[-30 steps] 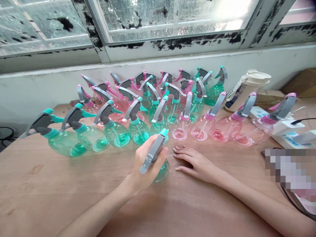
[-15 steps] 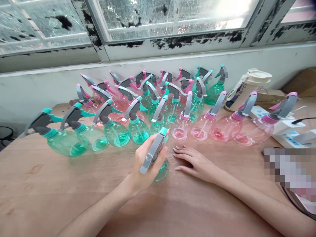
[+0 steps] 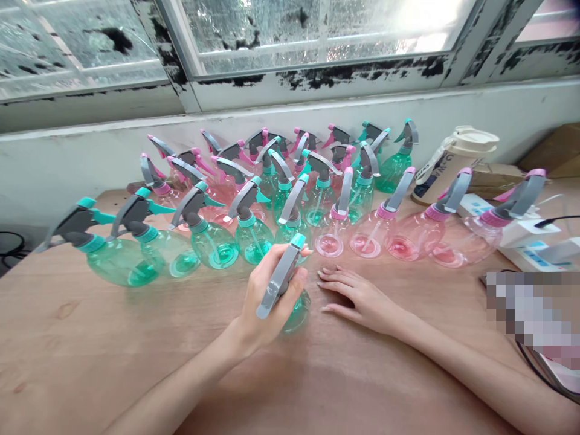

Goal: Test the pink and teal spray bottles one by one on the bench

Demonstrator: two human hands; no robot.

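My left hand (image 3: pixel 267 296) is wrapped round the neck of a green spray bottle (image 3: pixel 298 313) that has a grey and teal trigger head. The bottle stands in front of the rows, its body partly hidden by the hand. To its right, my right hand (image 3: pixel 351 299) lies flat on the wooden table (image 3: pixel 149 362), fingers stretched out and holding nothing. Just beyond the hands runs a front row of spray bottles, with green ones (image 3: pixel 215 244) on the left and clear pink ones (image 3: pixel 371 232) on the right.
More pink and green spray bottles (image 3: pixel 394 169) crowd behind the front row, near the wall (image 3: pixel 67 157). A beige tumbler (image 3: pixel 448 163) stands at the back right. Beside it are white power strips (image 3: pixel 525 248) with cables. A blurred-out object (image 3: pixel 534 314) lies at the right edge.
My left hand and the green spray bottle have shifted only very slightly. The right hand and the rows of bottles look the same.
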